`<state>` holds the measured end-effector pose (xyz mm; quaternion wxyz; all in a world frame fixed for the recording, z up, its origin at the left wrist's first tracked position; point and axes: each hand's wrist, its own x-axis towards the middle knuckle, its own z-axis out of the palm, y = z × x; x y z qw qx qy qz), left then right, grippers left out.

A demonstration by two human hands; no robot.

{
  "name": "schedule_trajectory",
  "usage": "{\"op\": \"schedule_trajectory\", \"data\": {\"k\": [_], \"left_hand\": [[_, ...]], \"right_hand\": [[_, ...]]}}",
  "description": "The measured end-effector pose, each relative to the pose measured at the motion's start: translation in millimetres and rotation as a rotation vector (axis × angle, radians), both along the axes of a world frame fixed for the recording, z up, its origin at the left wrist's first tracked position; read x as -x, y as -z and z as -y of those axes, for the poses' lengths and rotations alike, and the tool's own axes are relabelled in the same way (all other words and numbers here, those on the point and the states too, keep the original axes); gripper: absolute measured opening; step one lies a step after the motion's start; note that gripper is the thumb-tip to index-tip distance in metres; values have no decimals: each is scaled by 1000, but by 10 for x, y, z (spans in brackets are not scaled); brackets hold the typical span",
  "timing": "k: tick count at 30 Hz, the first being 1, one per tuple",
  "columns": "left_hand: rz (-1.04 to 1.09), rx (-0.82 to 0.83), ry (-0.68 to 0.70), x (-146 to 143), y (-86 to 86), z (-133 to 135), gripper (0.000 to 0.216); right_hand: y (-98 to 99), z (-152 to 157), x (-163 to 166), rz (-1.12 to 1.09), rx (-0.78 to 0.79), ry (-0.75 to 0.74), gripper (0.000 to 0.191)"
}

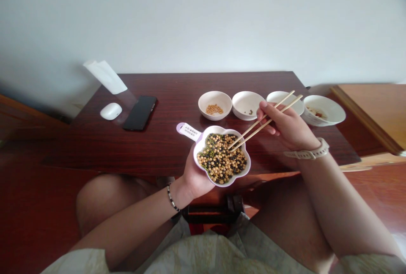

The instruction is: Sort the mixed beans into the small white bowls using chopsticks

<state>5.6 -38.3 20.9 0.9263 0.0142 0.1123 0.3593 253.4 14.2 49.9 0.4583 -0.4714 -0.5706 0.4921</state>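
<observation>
My left hand [196, 176] supports a flower-shaped bowl [248, 168] from below, at the table's near edge. Mixed beans [222, 160] fill it: yellow, black and small green ones. Its purple-rimmed handle, with a printed label, points up and left. In my right hand [285, 126] is a pair of wooden chopsticks [256, 125], gripped near their upper part. Their tips are close together at the beans' surface; I cannot tell whether a bean is between them. Beyond stand a white bowl [206, 100] with yellow beans and a second white bowl [242, 101] with a few green beans.
Partly behind my right hand is a third white bowl [275, 96]; right of it stands a larger bowl [336, 113] with some pieces inside. On the dark wooden table [171, 88] lie a black phone [140, 113], a white rounded case [111, 111] and a white tissue pack [108, 77].
</observation>
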Motion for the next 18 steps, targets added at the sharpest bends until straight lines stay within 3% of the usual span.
{"op": "schedule_trajectory", "data": {"k": [9,18], "left_hand": [[-88,2,-40,-1,172,25,59],[-89,-9,-43,-34,127,29,57]], "right_hand": [[18,17,51,45,74,-111,47],[170,18,224,-168,250,-274,43]]}}
